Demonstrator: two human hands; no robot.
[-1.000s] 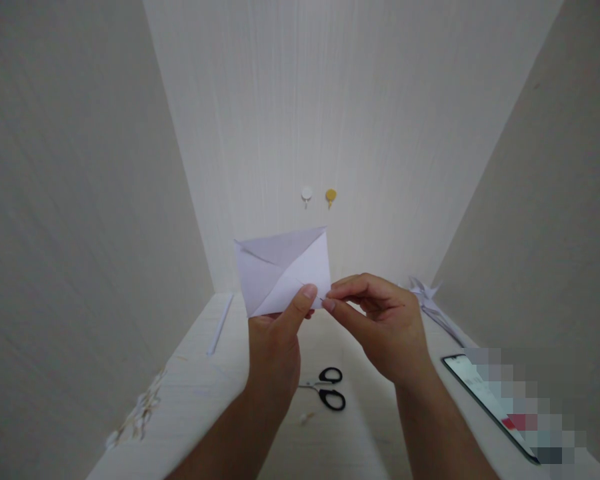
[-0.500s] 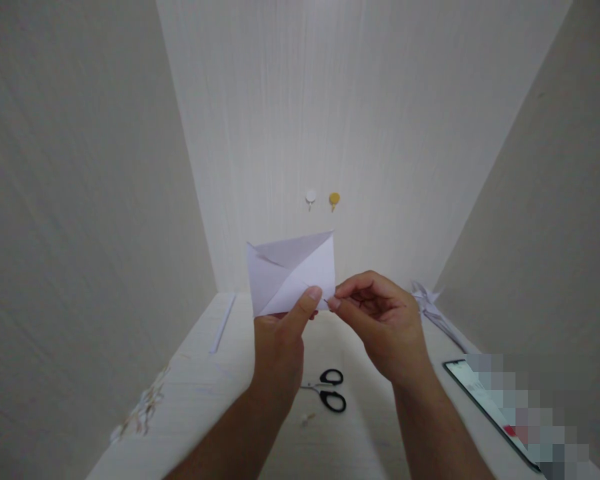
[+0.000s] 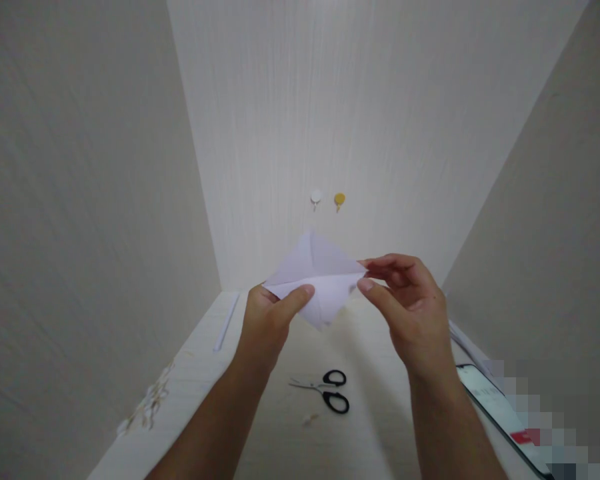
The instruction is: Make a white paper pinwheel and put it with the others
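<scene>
Above desk, folded paper crosswise, tip perhaps downward.

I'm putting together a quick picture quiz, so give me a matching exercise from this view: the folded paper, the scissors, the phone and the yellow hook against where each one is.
Things:
1. folded paper
2. scissors
3. phone
4. yellow hook

Places:
A. on the back wall
B. lying at the right edge of the table
C. held up between the left hand and the right hand
D. lying on the table below the hands

Pairs: 1-C, 2-D, 3-B, 4-A
</scene>
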